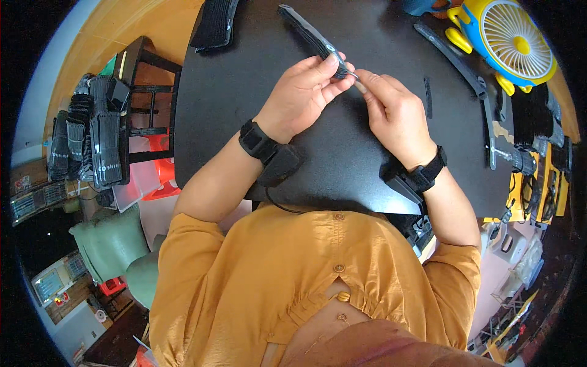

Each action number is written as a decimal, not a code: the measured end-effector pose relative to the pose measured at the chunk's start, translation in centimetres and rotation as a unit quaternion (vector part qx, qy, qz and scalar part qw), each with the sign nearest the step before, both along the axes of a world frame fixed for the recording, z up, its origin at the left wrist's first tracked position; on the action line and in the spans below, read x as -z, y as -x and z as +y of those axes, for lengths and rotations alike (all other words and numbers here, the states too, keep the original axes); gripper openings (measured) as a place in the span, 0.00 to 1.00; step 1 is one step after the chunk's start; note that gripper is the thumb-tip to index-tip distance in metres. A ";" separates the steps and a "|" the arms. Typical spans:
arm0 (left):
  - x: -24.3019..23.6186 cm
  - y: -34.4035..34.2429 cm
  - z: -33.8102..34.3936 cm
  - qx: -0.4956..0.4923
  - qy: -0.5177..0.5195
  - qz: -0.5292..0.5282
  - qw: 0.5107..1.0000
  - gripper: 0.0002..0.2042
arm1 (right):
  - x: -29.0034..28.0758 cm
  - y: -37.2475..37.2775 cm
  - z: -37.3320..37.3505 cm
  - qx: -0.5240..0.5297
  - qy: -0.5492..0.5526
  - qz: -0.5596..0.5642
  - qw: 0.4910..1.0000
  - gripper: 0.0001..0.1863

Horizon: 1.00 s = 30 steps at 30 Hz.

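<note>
Smooth black table (238,92) under my hands, round ribbed fan (520,45) beyond my right hand (396,105), narrow strip (313,38) jutting ahead from my left hand (298,95)'s grip, rough black side, smooth grey face, right fingertips pinching a shiny bit (353,74) at its near end.

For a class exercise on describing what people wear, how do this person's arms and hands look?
Both the left hand and right hand are ungloved. A black strap circles each wrist, the left strap and right strap, with dark boxy shapes close by. The mustard left sleeve and right sleeve leave the forearms bare.
</note>
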State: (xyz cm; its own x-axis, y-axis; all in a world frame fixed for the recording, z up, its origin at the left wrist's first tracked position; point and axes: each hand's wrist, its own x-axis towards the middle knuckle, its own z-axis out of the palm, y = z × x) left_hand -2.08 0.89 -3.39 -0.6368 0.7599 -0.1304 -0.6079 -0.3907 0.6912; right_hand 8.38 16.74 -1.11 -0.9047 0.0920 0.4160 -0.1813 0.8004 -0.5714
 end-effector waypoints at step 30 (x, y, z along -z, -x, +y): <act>-3.5 0.6 -0.8 0.025 0.164 0.143 0.976 0.15 | -0.5 0.5 0.0 -0.077 0.209 0.013 0.975 0.19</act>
State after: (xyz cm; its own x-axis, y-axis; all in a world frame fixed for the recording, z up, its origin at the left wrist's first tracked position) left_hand -2.71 0.09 0.16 -0.6455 0.7389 -0.1933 -0.3840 -0.0952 0.9184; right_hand 7.90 16.73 -0.59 -0.9107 0.1222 0.3945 -0.3002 0.4602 -0.8356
